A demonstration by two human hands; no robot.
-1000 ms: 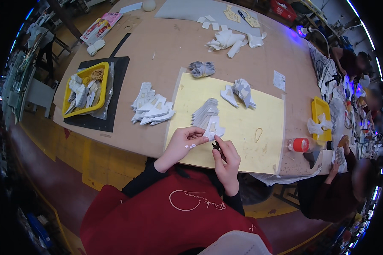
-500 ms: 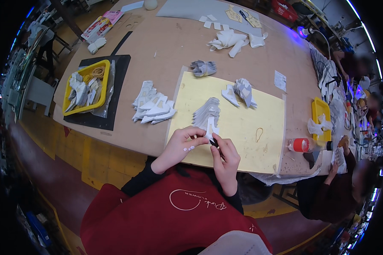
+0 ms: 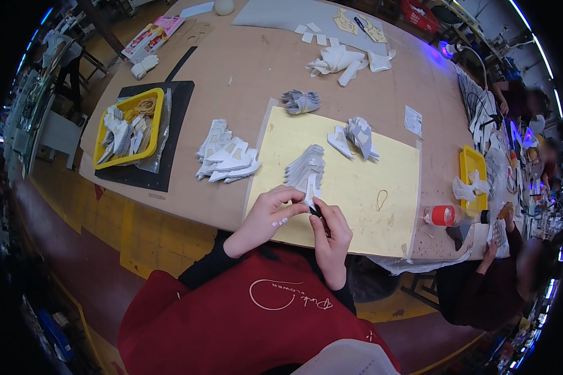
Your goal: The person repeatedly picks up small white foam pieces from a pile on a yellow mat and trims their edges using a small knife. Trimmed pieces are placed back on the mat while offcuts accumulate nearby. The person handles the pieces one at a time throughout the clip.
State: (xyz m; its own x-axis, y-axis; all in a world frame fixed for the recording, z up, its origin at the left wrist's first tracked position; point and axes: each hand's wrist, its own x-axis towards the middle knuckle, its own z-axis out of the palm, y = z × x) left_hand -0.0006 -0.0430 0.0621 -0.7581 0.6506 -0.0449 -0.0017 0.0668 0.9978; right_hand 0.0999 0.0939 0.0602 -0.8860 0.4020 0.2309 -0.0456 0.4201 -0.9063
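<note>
Cutout (image 3: 311,192) pinched in left hand (image 3: 268,212), dark tool (image 3: 316,212) clasped in right hand (image 3: 334,231), table edge (image 3: 197,216) near, yellow sheet (image 3: 355,195) mostly open rightward

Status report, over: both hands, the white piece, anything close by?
Left hand pinching white piece. Right hand gripping dark tool at its near end. Fanned grey-white stack just beyond; thin loop off to the right.

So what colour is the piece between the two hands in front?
The piece is white; it shows best in the head view.
</note>
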